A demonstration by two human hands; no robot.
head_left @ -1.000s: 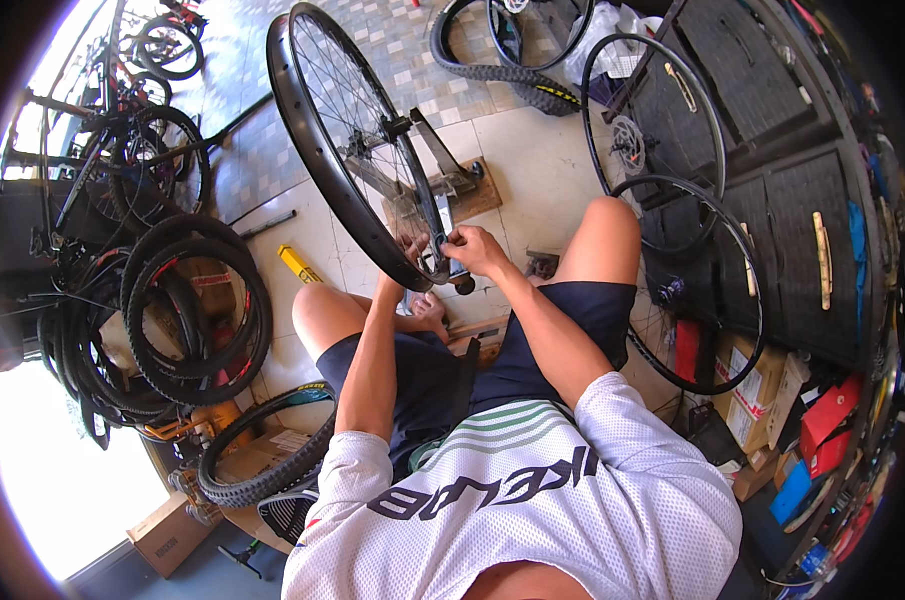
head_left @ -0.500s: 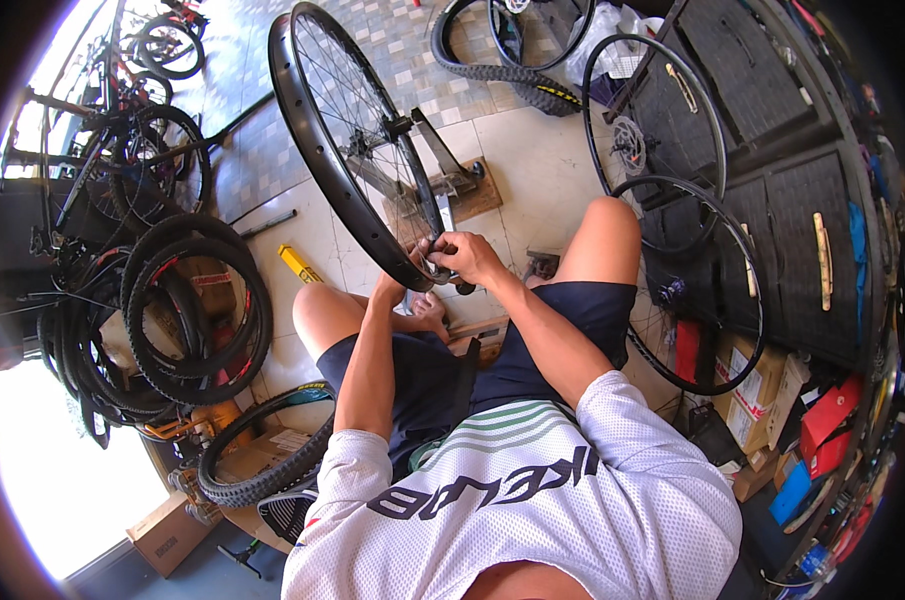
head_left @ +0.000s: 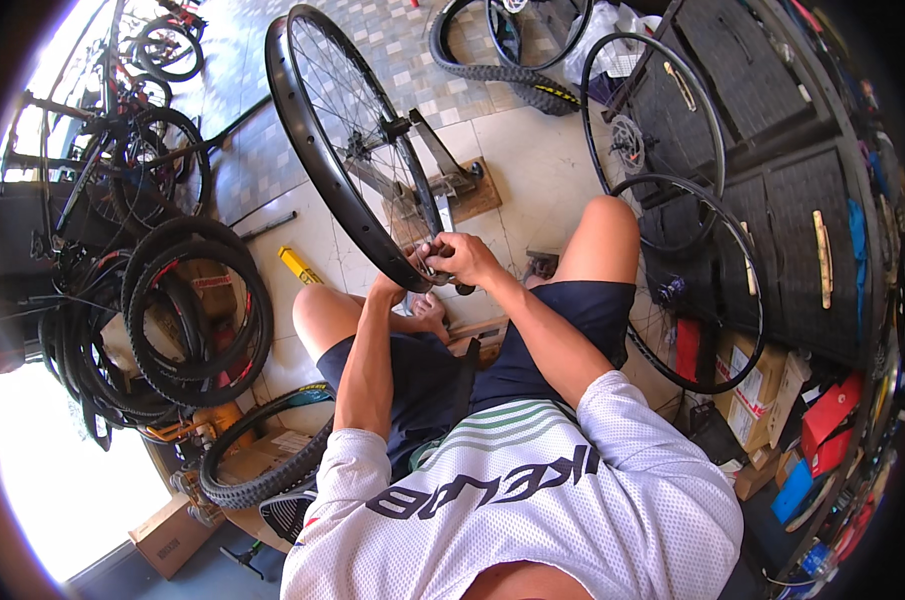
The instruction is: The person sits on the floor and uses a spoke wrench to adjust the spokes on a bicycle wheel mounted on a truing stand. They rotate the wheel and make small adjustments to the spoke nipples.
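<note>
**2 hands at the wheel rim**

A black spoked wheel (head_left: pixel 317 160) is sitting tilted in a metal stand (head_left: pixel 434 145), its rim (head_left: pixel 390 258) extending past the near edge of the wooden base (head_left: pixel 488 190). The left hand (head_left: pixel 390 286) is touching the rim, fingers partly hiding; grip: cannot tell. The right hand (head_left: pixel 466 260) is bunching its fingers narrowly there; anything between them: cannot tell.

Wheel rim (head_left: pixel 304 145) here shows black. Jersey (head_left: pixel 572 530): white, striped green, dark-lettered. Shorts (head_left: pixel 584 315): navy. Patchwork floor (head_left: pixel 404 60): grey and beige. Cabinets (head_left: pixel 787 240) I see are black, handles (head_left: pixel 822 262) golden.
</note>
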